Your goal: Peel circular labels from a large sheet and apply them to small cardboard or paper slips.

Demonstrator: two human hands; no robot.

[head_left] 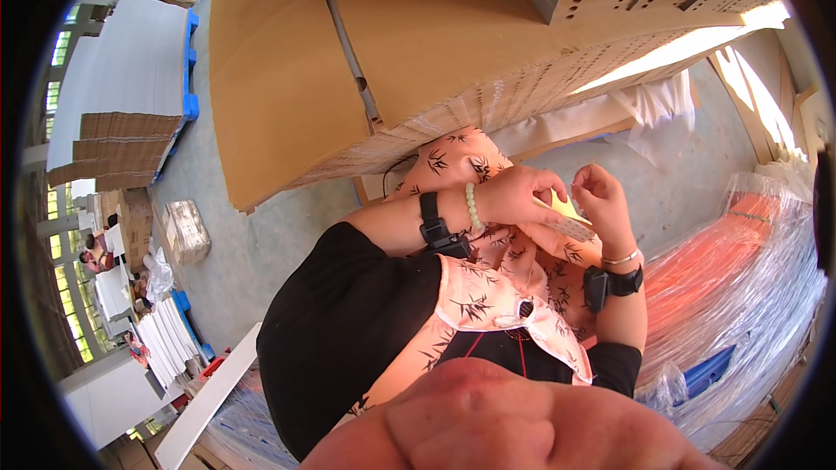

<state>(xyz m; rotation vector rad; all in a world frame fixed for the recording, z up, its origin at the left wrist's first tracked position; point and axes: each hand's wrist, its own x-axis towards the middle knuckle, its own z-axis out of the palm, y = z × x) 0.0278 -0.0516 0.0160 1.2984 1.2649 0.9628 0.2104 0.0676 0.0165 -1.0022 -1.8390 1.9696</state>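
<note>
My left hand (521, 195), with a pale green bead bracelet (473, 205) at its wrist, pinches a small yellow sheet or pad (566, 206) in front of my chest. A light, dotted edge shows under the yellow piece; its kind I cannot make out. Beside it, my right hand (606, 200) is closed with fingertips drawn together, a little apart from the left fingers. Whatever the right fingertips may hold is too small to tell. Both wrists carry black strapped devices. Behind the hands hangs my peach apron (514, 252) printed with dark leaves.
Just ahead rises a large stack of brown cardboard (435, 26), its corner jutting to the left. Plastic-wrapped orange bundles (705, 270) lie close on my right. White and brown sheets (126, 78) are stacked on a blue pallet at far left, with a carton (185, 231) on the floor.
</note>
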